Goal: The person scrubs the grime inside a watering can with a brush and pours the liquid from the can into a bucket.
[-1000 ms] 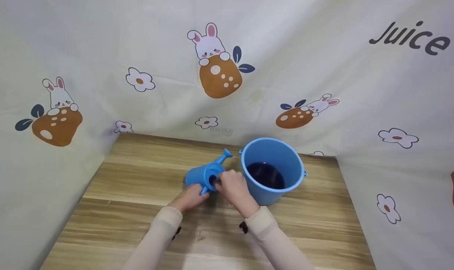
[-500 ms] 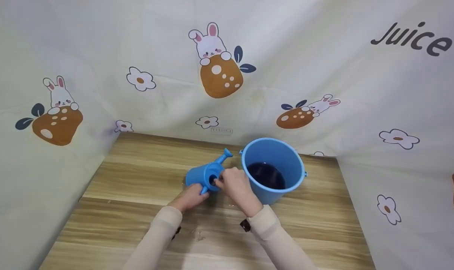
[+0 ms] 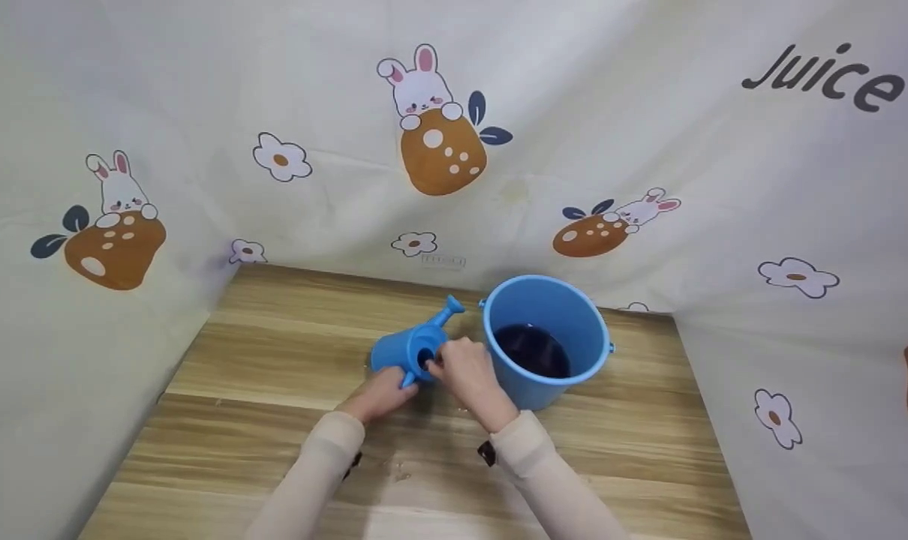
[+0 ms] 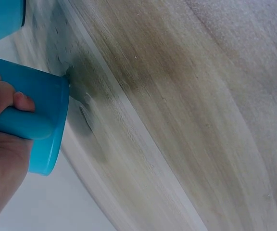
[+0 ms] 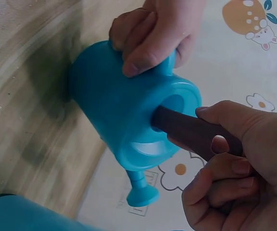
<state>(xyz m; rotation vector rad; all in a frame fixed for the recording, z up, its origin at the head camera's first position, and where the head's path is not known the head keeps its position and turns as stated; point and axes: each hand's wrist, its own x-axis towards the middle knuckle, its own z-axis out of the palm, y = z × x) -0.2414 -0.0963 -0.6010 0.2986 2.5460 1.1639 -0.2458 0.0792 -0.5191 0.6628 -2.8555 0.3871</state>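
In front of a pale bunny cloth [image 3: 334, 202] is a wooden table [image 3: 274, 337], with a big blue bucket [image 3: 533, 300] on it and a small blue watering can [image 3: 394, 350] just beside it.
The bucket stands upright, with dark liquid [image 3: 533, 351] at the bottom. The watering can is left of the bucket, tipped so its top leans to the right, and its spout [image 3: 445, 313] points away toward the cloth. The left hand [image 3: 383, 391] has its fingers wrapped round the handle [image 4: 25, 123]. The right hand [image 3: 469, 371] pinches a dark brown stick [image 5: 186, 127] with a hole in it. The stick's far end goes into the watering can's opening, so its tip is hidden. A few tiny wet-looking spots [image 3: 401, 472] dot the table.
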